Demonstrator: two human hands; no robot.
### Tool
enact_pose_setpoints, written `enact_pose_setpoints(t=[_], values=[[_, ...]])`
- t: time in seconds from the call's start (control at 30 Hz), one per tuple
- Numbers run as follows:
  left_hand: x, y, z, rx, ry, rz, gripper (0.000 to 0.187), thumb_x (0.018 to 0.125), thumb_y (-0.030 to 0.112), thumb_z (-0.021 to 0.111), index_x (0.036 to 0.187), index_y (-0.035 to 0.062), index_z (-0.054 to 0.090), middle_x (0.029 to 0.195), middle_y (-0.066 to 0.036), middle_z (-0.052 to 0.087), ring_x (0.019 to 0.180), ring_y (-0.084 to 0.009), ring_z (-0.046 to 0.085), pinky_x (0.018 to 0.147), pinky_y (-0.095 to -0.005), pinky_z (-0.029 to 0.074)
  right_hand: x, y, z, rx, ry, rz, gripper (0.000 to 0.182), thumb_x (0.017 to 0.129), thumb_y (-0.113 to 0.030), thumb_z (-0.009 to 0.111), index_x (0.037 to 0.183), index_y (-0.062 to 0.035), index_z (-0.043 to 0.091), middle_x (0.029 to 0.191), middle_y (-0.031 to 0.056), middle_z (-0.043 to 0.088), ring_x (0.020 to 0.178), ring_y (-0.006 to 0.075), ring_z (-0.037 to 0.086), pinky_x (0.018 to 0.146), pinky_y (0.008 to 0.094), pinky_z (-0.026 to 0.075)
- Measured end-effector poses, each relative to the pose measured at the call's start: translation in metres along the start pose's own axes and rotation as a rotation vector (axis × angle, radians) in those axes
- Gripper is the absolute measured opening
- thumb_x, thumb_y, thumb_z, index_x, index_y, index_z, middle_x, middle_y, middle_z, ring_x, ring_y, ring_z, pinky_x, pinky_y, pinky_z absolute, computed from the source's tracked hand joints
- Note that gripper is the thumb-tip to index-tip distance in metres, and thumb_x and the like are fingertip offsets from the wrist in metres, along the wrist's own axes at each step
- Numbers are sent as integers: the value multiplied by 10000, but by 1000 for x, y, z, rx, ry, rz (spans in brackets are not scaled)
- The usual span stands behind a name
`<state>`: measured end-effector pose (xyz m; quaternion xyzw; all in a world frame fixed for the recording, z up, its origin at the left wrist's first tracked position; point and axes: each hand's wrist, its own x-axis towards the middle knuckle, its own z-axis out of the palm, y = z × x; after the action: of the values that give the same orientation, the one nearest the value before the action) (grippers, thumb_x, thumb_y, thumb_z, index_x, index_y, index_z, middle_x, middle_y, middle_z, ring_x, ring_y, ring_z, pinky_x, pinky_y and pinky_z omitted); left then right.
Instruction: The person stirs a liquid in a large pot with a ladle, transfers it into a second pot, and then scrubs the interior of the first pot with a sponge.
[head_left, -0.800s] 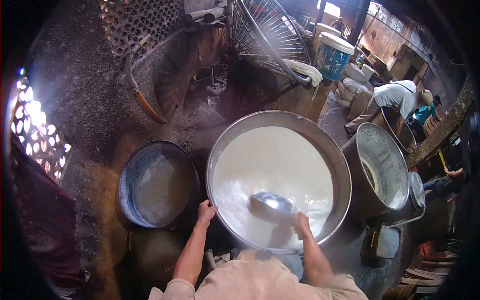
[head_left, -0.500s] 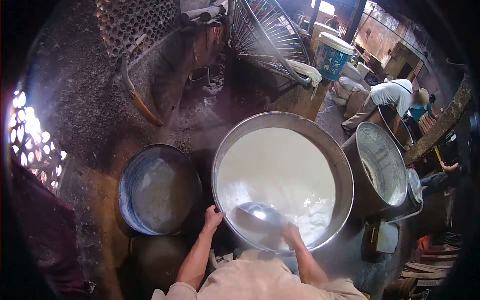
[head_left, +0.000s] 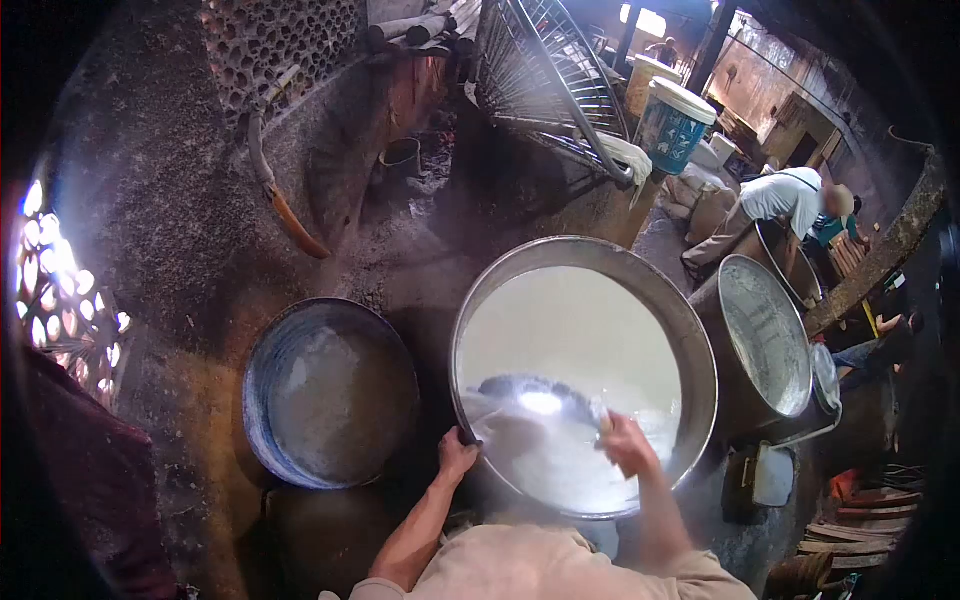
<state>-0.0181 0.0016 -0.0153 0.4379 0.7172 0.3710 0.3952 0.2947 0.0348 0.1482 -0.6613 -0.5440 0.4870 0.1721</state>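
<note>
A large round metal vat (head_left: 700,400) holds milky white liquid (head_left: 570,320) in front of me. My left hand (head_left: 458,455) is closed on the vat's near-left rim. Over the near part of the liquid, my right hand (head_left: 628,445) is wrapped round the handle end of a shiny metal scoop (head_left: 540,398). The scoop's rounded bowl points left, catching a bright glare and blurred by motion. Pale, streaky liquid shows just below it. Left of the vat stands a wide, shallower blue-grey pan (head_left: 262,425) with a pale residue across its bottom.
Another metal vat (head_left: 765,330) stands to the right, with a person in a white shirt (head_left: 790,195) bending over a further vat behind it. A lidded blue bucket (head_left: 672,125) and a barred metal frame (head_left: 555,80) are at the back. Split wood (head_left: 870,530) lies lower right.
My right hand has risen and shifted right with the scoop, which is higher over the liquid. My left hand stays on the rim. The whole view has shifted slightly.
</note>
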Motion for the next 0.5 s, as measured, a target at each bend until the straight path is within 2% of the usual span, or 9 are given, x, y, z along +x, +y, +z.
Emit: enact_pose_setpoints(t=[0.07, 0.1, 0.13, 0.2, 0.23, 0.33, 0.5], values=[[-2, 9, -4, -3, -30, 1, 345, 638, 194, 717, 912, 8, 620, 899, -206, 659, 902, -356, 630, 780, -408, 488, 14, -49, -2, -167, 114, -80, 358, 652, -51, 658, 996, -18, 561, 651, 109, 588, 508, 178, 574, 444, 331, 484], [0, 6, -3, -4, -30, 1, 345, 638, 194, 717, 912, 8, 620, 899, -206, 659, 902, -356, 630, 780, -408, 488, 34, -55, 1, -240, 173, -79, 400, 643, -69, 650, 1031, -25, 558, 700, 162, 619, 563, 248, 620, 497, 370, 508], [3, 0, 0, 7, -32, -2, 348, 636, 199, 719, 913, 13, 623, 899, -204, 660, 898, -354, 631, 779, -406, 488, 57, -50, 7, -346, 269, -278, 406, 651, -73, 611, 1050, -26, 552, 768, 219, 635, 656, 339, 646, 556, 419, 520], [0, -2, 0, 22, -36, -8, 350, 634, 204, 720, 915, 17, 625, 898, -201, 661, 895, -351, 632, 779, -404, 488, 106, -36, 20, -388, 404, -415, 347, 661, -61, 550, 1003, -5, 546, 704, 192, 607, 583, 282, 616, 475, 373, 496], [-2, 6, -2, 12, -40, -39, 348, 631, 204, 722, 910, 20, 626, 890, -197, 661, 888, -351, 632, 772, -405, 488, 118, -34, 23, -385, 403, -414, 347, 661, -61, 550, 1003, -5, 546, 704, 192, 607, 583, 282, 616, 475, 373, 496], [-2, 7, -2, 9, -29, -61, 337, 627, 202, 723, 898, 26, 627, 871, -190, 660, 872, -352, 632, 762, -407, 487, 122, -52, 28, -436, 191, -74, 267, 645, -19, 511, 903, 28, 557, 695, 191, 612, 595, 285, 624, 475, 380, 500], [-4, 8, -1, 47, -9, -74, 319, 628, 198, 727, 881, 32, 627, 849, -187, 659, 858, -349, 632, 754, -407, 485, 120, 1, 30, -597, 132, -83, 202, 716, -77, 539, 884, 26, 584, 718, 198, 630, 623, 304, 638, 541, 404, 516]])
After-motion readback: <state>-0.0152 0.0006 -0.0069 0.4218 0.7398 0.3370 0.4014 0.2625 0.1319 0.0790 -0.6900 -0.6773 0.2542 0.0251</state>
